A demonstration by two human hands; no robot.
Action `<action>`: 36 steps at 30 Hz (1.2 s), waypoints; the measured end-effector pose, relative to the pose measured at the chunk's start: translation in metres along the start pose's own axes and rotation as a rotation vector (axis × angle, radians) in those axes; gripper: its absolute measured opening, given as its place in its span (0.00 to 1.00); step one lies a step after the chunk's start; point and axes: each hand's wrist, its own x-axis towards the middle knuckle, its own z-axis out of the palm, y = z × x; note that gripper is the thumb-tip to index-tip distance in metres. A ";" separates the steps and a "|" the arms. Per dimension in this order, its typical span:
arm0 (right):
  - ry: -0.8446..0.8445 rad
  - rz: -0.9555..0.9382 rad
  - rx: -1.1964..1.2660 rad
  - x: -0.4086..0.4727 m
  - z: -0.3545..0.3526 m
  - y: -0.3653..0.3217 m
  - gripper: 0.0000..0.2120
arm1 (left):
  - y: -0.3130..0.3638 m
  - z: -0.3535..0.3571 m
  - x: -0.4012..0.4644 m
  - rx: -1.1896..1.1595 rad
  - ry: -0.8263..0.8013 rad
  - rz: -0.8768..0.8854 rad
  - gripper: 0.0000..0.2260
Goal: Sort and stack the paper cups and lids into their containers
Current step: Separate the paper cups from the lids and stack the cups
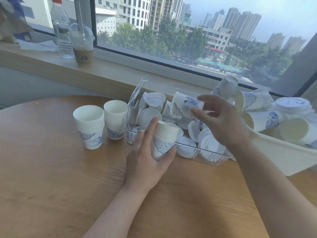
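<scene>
My left hand (147, 157) grips a stack of white paper cups with blue patterns (163, 138), upright on the wooden table just in front of the clear plastic bin (133, 107). My right hand (217, 121) pinches a single paper cup (184, 104) by its base, held on its side above the bin with its mouth to the left. The bin holds several white lids (150, 115) and a few loose cups. Two more cup stacks stand to the left, a nearer stack (89, 126) and a farther stack (115, 122).
A white tray (283, 152) at the right holds several tumbled cups and a lid pile. On the window sill stand a water bottle (61, 31) and a lidded iced drink cup (83, 43). The round wooden table (51, 169) spreads to the left and front.
</scene>
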 end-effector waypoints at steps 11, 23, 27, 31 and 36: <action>0.063 0.185 0.515 -0.028 0.050 -0.014 0.11 | -0.003 0.003 0.001 -0.012 0.030 0.011 0.41; 0.071 0.071 0.464 -0.053 0.086 0.000 0.30 | -0.002 0.004 -0.001 0.033 0.025 0.076 0.44; 0.060 -0.018 0.372 -0.054 0.083 0.009 0.32 | -0.003 0.002 -0.002 0.072 0.007 0.127 0.44; 0.100 -0.034 0.347 -0.060 0.088 0.013 0.26 | -0.004 -0.002 -0.004 0.106 -0.004 0.132 0.44; 0.084 -0.065 0.371 -0.060 0.090 0.018 0.32 | -0.003 -0.008 -0.005 0.120 -0.010 0.151 0.43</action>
